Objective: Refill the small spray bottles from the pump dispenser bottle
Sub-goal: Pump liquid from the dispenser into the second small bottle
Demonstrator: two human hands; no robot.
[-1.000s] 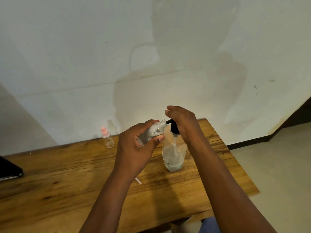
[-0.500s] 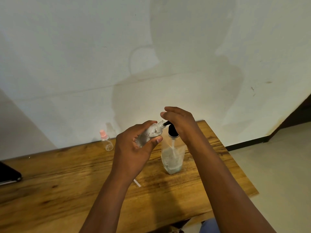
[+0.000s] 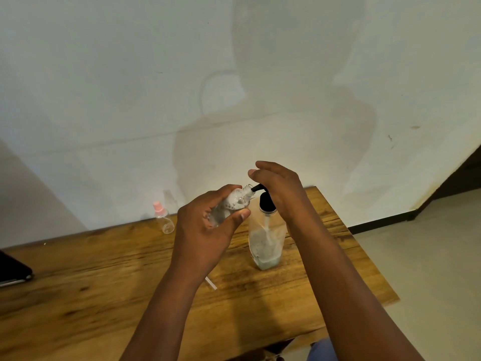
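My left fingers (image 3: pixel 208 204) curl round a small clear spray bottle (image 3: pixel 231 203), thumb on its near side, holding it tilted with its open neck up against the black nozzle of the pump. My right fingers lie fairly straight over the pump head, the palm resting on top of it, nothing pinched that I can see. From the biggest thing down: the wooden table (image 3: pixel 109 277) runs across the lower view against a pale wall. On it, under my right hand (image 3: pixel 279 187), stands the clear pump dispenser bottle (image 3: pixel 265 243), upright, with a low layer of cloudy liquid at the bottom and a black collar. My left hand (image 3: pixel 205 230) hovers just beside it. A dark flat object (image 3: pixel 13 269) lies at the table's left edge. A second small spray bottle with a pink cap (image 3: pixel 162 217) stands near the wall, well apart. A thin white tube (image 3: pixel 210 282) lies on the wood below my left wrist.
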